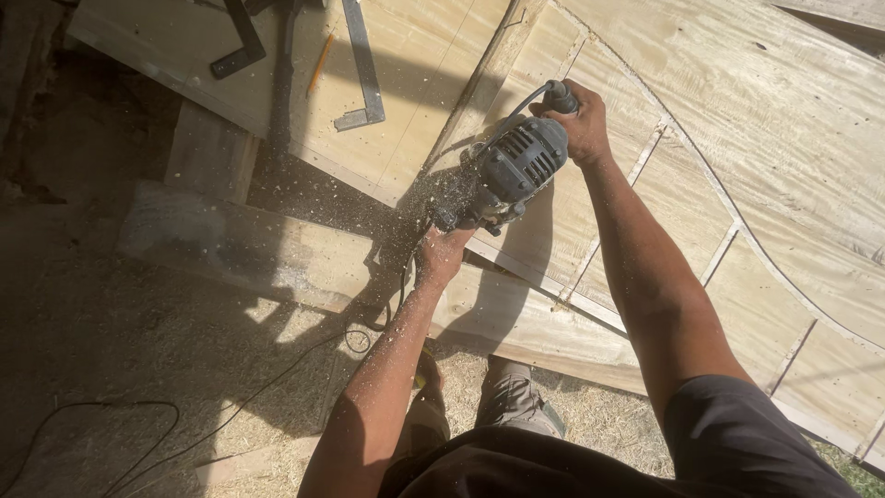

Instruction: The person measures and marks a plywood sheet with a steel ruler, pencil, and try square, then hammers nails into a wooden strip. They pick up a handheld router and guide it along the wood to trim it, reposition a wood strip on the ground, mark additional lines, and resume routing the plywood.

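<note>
- Grey handheld electric router [516, 171] — mid-cut on pale plywood panel [784, 157], chips flying.
- Right hand [579, 120], left hand [442, 254]: fingers wrapped on its handles.
- Next: steady feed along the marked curve.

Power tool [513, 171], centre of frame: grey body with darker grey vent slots; light grey cable at its upper end. Plywood sheet [784, 129], upper right: pale yellow-tan with wavy grain, crossed by thin dark curved and straight lines. Second plywood panel [415, 83], top centre: same pale tan. Steel square [361, 65], top centre: dull grey. Pencil [321, 63], upper left of centre: orange. Sawdust on the ground [111, 350], lower left: beige, patched with dark shadow. Cord [230, 420], lower left: black. Shirt [737, 443], bottom right: black. Trousers [507, 397], bottom centre: khaki.
</note>
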The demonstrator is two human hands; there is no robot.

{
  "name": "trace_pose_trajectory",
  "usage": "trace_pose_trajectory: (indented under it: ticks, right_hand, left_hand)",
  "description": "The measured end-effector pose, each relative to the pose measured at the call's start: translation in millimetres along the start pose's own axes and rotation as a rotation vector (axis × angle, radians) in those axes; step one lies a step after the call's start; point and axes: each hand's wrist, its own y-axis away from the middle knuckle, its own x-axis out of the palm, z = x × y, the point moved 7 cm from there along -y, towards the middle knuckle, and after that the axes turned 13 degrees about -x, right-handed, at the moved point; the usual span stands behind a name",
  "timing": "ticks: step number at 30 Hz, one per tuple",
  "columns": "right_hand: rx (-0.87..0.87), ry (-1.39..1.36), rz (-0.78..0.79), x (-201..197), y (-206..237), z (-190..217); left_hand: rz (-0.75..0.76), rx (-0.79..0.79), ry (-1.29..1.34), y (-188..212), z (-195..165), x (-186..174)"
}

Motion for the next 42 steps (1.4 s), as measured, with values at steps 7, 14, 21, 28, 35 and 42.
trace_pose_trajectory:
  ticks: [7,14,21,28,35,42]
  right_hand:
    - [-0.011,0.007,0.002,7.8,11.4,3.5]
    - [-0.010,0.012,0.007,13.3,20.4,2.2]
    - [-0.013,0.032,0.004,19.0,28.9,6.5]
    - [-0.015,0.040,-0.011,24.7,37.6,11.3]
    - [-0.009,0.034,0.000,29.1,44.1,12.9]
    - [-0.008,0.086,0.005,33.1,53.1,12.4]
  left_hand:
    - [0.021,-0.338,0.323,17.3,5.9,-14.9]
    - [-0.146,0.070,0.069,26.8,-6.1,-29.2]
    - [0.025,-0.145,0.362,30.6,17.6,-20.9]
    - [0.090,-0.178,0.658,41.5,10.7,-27.6]
    - [0.032,-0.256,0.537,45.5,26.9,-28.3]
    - [-0.047,-0.222,0.271,59.4,29.3,-45.7]
